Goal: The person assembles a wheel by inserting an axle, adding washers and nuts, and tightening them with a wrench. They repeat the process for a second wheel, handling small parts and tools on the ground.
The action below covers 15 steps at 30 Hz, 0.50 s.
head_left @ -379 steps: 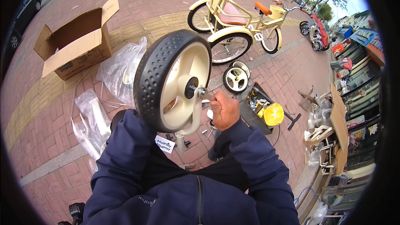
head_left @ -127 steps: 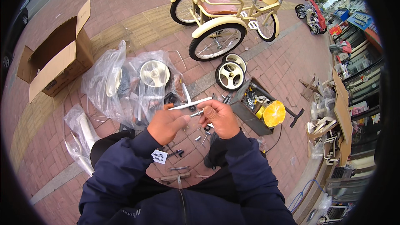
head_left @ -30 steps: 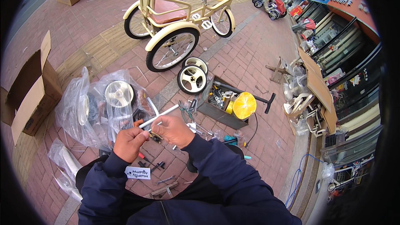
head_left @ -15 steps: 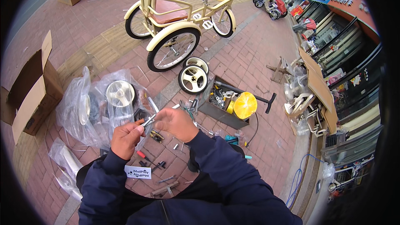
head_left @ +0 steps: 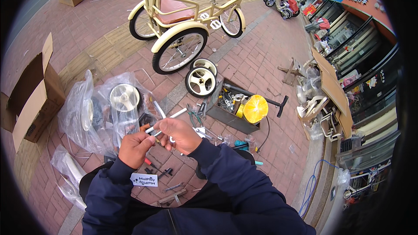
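My left hand [head_left: 136,149] is closed, thumb pressed to the forefinger, on a thin silvery rod-like piece [head_left: 158,133]. Just to its right, my right hand [head_left: 179,135] curls its fingers about the other end; its fingertips are partly hidden. The piece is too small to name its exact kind. Beyond the hands lie white tubes [head_left: 178,113] and a clear plastic bag [head_left: 93,126] with a cream wheel [head_left: 125,97] in it. Below them on the paving are a red-handled tool [head_left: 150,162], black fittings [head_left: 166,172] and a white printed card [head_left: 144,179].
A metal toolbox [head_left: 233,118] with a yellow round object [head_left: 255,109] stands to the right, near two loose cream wheels [head_left: 200,82]. A cream tricycle [head_left: 180,39] stands farther off. An opened cardboard box [head_left: 37,100] sits at left; flattened cardboard [head_left: 333,87] leans at right.
My right hand has come lower and its fingers have curled in over the rod-like piece. My left hand has shifted slightly. The white tube beyond them shows more now.
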{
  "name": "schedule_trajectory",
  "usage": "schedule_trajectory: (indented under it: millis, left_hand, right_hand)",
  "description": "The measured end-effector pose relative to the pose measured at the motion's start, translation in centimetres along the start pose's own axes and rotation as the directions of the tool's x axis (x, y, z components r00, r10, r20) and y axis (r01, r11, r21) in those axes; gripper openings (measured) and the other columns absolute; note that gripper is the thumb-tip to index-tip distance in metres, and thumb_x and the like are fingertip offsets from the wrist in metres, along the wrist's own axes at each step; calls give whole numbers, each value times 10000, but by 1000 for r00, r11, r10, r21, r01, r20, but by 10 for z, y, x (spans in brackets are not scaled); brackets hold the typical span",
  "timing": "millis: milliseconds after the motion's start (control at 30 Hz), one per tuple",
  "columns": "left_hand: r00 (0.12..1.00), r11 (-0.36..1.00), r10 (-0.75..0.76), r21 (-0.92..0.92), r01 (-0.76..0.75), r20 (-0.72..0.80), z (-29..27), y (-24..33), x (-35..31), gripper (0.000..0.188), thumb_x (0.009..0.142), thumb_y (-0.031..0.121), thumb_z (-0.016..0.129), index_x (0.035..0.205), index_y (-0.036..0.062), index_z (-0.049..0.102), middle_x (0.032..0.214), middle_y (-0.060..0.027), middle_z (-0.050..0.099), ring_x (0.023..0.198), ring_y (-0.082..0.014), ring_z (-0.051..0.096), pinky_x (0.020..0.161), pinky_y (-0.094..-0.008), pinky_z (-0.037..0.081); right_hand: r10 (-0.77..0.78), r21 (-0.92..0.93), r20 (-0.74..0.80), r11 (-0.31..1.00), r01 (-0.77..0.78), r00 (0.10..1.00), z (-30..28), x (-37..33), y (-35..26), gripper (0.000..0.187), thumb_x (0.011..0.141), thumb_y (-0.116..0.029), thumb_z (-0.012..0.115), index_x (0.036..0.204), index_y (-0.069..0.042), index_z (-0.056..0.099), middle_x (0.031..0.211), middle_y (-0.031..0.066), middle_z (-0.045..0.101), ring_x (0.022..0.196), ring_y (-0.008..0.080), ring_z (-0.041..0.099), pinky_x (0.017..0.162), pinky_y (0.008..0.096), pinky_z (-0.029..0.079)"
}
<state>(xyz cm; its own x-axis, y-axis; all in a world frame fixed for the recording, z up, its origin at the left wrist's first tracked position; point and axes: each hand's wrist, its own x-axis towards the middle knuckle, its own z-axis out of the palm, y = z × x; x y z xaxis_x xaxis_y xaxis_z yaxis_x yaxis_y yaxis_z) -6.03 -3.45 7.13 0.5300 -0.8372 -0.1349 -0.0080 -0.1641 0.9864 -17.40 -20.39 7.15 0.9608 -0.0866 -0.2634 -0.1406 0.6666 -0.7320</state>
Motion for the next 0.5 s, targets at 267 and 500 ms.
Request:
schedule_trajectory:
  millis: [267, 500]
  left_hand:
    - [997, 997, -59, 46, 56, 51, -5, 3, 1, 286, 928, 229, 614, 782, -10, 672, 581, 29, 506, 555, -57, 414, 512, -248, 322]
    - [999, 998, -45, 49, 44, 28, -5, 3, 2, 276, 922, 212, 621, 767, -11, 665, 584, 32, 503, 553, -60, 409, 511, -258, 324]
  right_hand:
    - [77, -16, -13, 997, -78, 997, -5, 0, -1, 205, 950, -116, 570, 1129, -16, 579, 915, 45, 626, 700, 93, 606, 541, 209, 494]
    - [26, 20, -32, 999, -25, 999, 3, -4, -3, 195, 949, -103, 554, 1123, -21, 585, 871, 36, 609, 703, 83, 598, 560, 212, 486]
